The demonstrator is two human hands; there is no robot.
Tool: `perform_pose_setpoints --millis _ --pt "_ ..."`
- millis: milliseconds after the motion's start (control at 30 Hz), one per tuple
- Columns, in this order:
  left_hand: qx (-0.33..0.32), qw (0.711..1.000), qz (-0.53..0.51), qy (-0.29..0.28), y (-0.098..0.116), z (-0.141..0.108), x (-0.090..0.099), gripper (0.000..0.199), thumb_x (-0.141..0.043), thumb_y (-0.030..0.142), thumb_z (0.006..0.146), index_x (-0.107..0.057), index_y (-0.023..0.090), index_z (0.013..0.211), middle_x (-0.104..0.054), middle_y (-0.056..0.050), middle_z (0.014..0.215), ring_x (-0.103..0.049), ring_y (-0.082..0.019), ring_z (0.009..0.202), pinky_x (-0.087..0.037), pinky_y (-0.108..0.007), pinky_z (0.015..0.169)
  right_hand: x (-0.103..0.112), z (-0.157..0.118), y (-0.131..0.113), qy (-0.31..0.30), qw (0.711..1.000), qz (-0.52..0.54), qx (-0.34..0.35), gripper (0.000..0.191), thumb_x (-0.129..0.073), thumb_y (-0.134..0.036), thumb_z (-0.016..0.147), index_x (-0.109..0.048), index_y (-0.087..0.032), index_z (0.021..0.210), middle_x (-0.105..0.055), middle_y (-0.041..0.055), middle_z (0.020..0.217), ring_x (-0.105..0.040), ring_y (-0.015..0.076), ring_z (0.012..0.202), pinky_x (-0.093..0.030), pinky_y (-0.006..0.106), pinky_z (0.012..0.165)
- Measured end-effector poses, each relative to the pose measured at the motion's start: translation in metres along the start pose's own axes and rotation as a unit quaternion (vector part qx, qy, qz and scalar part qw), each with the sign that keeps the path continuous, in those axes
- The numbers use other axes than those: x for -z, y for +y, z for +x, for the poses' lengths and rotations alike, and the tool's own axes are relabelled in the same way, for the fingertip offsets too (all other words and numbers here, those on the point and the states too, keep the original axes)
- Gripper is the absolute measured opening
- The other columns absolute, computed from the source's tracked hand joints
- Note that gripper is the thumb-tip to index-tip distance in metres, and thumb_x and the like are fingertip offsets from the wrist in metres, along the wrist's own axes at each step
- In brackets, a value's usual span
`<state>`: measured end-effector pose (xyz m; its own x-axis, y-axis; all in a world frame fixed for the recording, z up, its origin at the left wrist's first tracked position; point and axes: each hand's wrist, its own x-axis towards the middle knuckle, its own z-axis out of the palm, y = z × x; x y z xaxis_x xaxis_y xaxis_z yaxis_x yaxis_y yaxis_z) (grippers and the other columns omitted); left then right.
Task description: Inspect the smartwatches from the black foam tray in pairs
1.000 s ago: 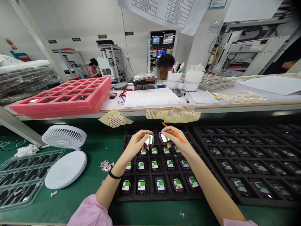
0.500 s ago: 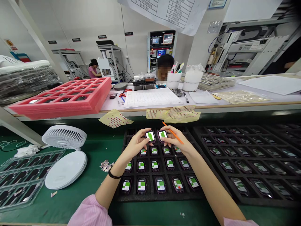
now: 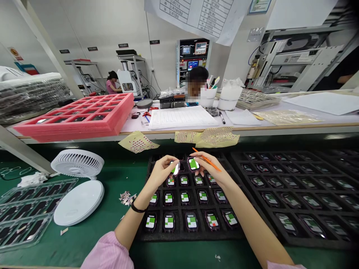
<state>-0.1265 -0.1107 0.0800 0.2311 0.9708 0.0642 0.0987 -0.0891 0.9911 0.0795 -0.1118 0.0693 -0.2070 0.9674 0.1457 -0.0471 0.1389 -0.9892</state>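
My left hand (image 3: 165,168) is closed round a smartwatch face (image 3: 176,169), which is tilted and partly covered by the thumb. In my right hand (image 3: 209,164) is a second smartwatch face (image 3: 193,163), its lit screen green and white. An orange stick like a pen or tweezers (image 3: 206,159) also lies across the right hand's fingers. Both hands hover over the far rows of a black foam tray (image 3: 179,236). Several watch faces with lit green-and-white screens, such as one watch face (image 3: 191,220), sit in its pockets.
Another black tray of watch faces (image 3: 288,198) stands to the right. On the left are a white fan (image 3: 78,203), clear trays (image 3: 28,209) and paper scraps (image 3: 127,198). A shelf (image 3: 168,132) runs across the back, bearing a pink foam tray (image 3: 112,129). A person (image 3: 196,82) sits beyond it.
My left hand has moved slightly left and down, turning its watch face so the screen tilts away. My right hand has barely shifted, still with its watch face and the orange stick.
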Motion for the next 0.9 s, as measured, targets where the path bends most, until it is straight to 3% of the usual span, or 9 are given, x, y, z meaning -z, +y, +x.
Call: perform_pose_setpoints --millis 200,500,567,633,767,900 --pt "-0.023 0.999 0.003 -0.037 -0.001 0.000 0.000 0.036 -0.068 0.040 0.074 -0.060 0.015 0.098 -0.061 -0.005 0.090 -0.056 -0.012 0.067 -0.048 -0.021 0.052 0.002 -0.002 0.000 -0.047 0.999 -0.015 0.014 0.033 -0.066 -0.034 0.080 -0.060 -0.022 0.111 -0.063 0.0081 0.106 -0.069 0.0166 0.065 -0.045 0.023 0.042" --pt "-0.058 0.995 0.036 -0.070 -0.004 -0.001 0.002 0.049 -0.071 0.031 0.073 -0.052 0.017 0.116 -0.060 -0.010 0.113 -0.061 -0.018 0.088 -0.051 -0.030 0.076 0.004 -0.001 0.001 -0.069 0.998 0.005 0.009 0.046 -0.077 -0.025 0.069 -0.057 -0.024 0.111 -0.062 0.0068 0.109 -0.067 0.0158 0.072 -0.044 0.019 0.043" --pt "-0.055 0.996 0.014 -0.063 -0.003 -0.001 0.001 0.046 -0.070 0.034 0.075 -0.053 0.018 0.115 -0.060 -0.009 0.110 -0.061 -0.016 0.084 -0.051 -0.028 0.072 0.004 -0.001 0.001 -0.064 0.998 0.006 0.006 0.046 -0.077 -0.026 0.069 -0.058 -0.024 0.111 -0.061 0.0066 0.109 -0.067 0.0156 0.071 -0.043 0.020 0.043" --pt "-0.037 0.998 -0.005 -0.048 -0.002 -0.001 0.000 0.039 -0.064 0.041 0.081 -0.056 0.018 0.111 -0.062 -0.006 0.097 -0.061 -0.014 0.073 -0.048 -0.023 0.059 0.003 -0.001 0.001 -0.045 0.999 0.005 0.010 0.040 -0.075 -0.031 0.073 -0.059 -0.023 0.109 -0.061 0.0060 0.104 -0.066 0.0148 0.067 -0.043 0.020 0.043" --pt "-0.008 1.000 -0.004 -0.021 0.002 0.000 -0.001 0.035 -0.053 0.047 0.086 -0.063 0.017 0.102 -0.057 0.000 0.069 -0.054 -0.010 0.052 -0.029 -0.018 0.040 -0.001 -0.003 -0.002 0.021 1.000 -0.008 0.012 0.029 -0.069 -0.040 0.078 -0.063 -0.021 0.098 -0.059 0.0017 0.084 -0.059 0.0108 0.052 -0.041 0.022 0.041" --pt "-0.011 1.000 -0.019 -0.022 0.003 -0.001 -0.001 0.033 -0.059 0.046 0.082 -0.064 0.016 0.096 -0.060 -0.001 0.075 -0.055 -0.011 0.057 -0.039 -0.019 0.045 -0.006 -0.004 -0.007 0.076 0.997 -0.004 -0.016 0.029 -0.073 -0.045 0.072 -0.063 -0.021 0.084 -0.051 -0.0027 0.070 -0.047 0.0071 0.043 -0.038 0.023 0.039"
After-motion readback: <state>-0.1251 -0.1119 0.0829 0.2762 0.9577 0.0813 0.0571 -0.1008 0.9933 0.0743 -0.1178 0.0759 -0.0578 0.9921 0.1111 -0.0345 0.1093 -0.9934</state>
